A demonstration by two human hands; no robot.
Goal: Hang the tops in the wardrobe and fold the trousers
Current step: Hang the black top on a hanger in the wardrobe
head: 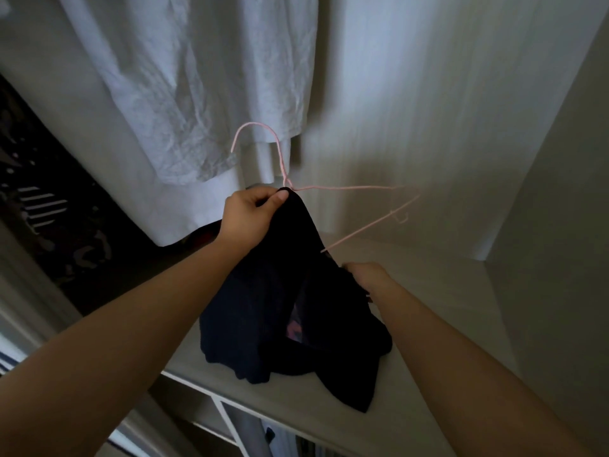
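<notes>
At the far left of the frame hangs a dark patterned garment [39, 209], and beside it, filling the upper left and centre, hang white clothes [184, 94]. Just below their hems, in the middle of the frame, the left hand [250, 212] pinches the top edge of the dark top [280, 308] between thumb and curled fingers, right at the neck of a pink wire hanger [346, 187]. The hanger's hook points up toward the white clothes and its bare arm sticks out to the right. The dark top drapes down from that pinch, its lower part bunched on the pale shelf [445, 291]. Right of centre, the right hand [365, 275] holds the top's right edge, its fingers curled into the cloth and mostly hidden. The wardrobe wall [543, 192] fills the right side.
</notes>
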